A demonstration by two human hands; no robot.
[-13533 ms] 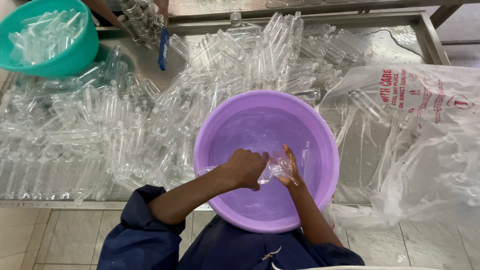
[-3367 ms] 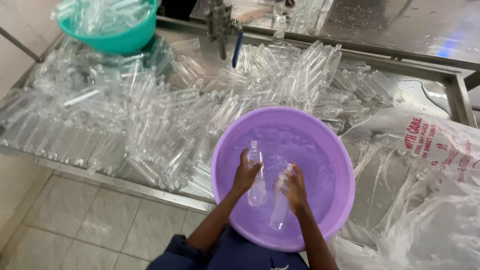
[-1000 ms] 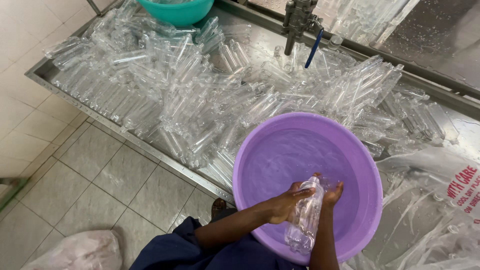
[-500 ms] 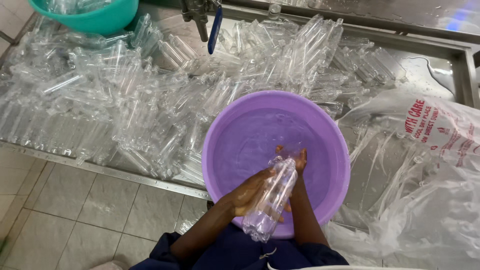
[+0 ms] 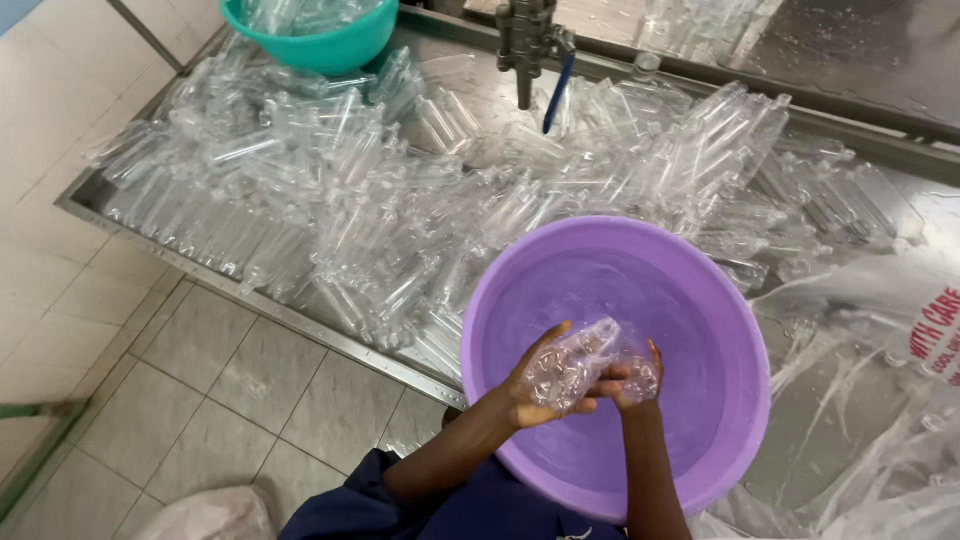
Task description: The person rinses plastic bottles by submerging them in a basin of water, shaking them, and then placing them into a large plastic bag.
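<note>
A purple basin (image 5: 700, 290) with water stands at the near edge of a steel table. Over it, my left hand (image 5: 535, 395) grips a clear plastic bottle (image 5: 570, 362) lying across the palm. My right hand (image 5: 632, 375) holds a second clear bottle (image 5: 640, 368) against the first, fingers curled round it. Both hands meet above the near half of the basin.
Several clear bottles (image 5: 350, 200) cover the steel table (image 5: 240, 290) left of and behind the basin. A teal bowl (image 5: 320, 45) with bottles stands at the far left. A metal tap (image 5: 525, 45) hangs at the back. A clear plastic bag (image 5: 880, 400) lies right. Tiled floor (image 5: 150, 380) is left.
The bottles were held upright in the water, then lifted; now they lie more level, pressed together in both hands over the basin. The view has swung left.
</note>
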